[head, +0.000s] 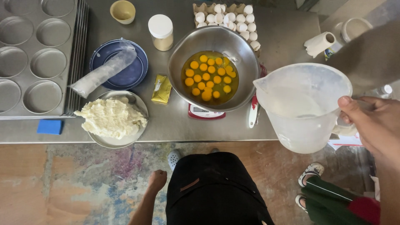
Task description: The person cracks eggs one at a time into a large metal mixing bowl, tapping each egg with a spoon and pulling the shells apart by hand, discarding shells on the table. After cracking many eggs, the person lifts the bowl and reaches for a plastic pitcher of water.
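Gripping the handle of the translucent plastic jug, your right hand has its thumb hooked over the rim while the other fingers curl out of sight behind the handle, so you carry the weight from the side and keep the mouth level. The jug hangs just off the edge of the steel table, its spout turned toward the metal mixing bowl; it looks nearly empty, with only a thin film low on its wall.

Your left hand hangs down by your hip, loosely curled and holding nothing, well away from the work.

The bowl sits on a small red scale, which is why it stands a little proud of the table, and it holds a pool of cracked eggs with whole yolks. Behind it lies a tray of emptied shells. To the left a steel plate carries a pale, crumbly mound, beside a small gold-wrapped block, a blue plate with a clear bag across it, and a baking tray of round cups.
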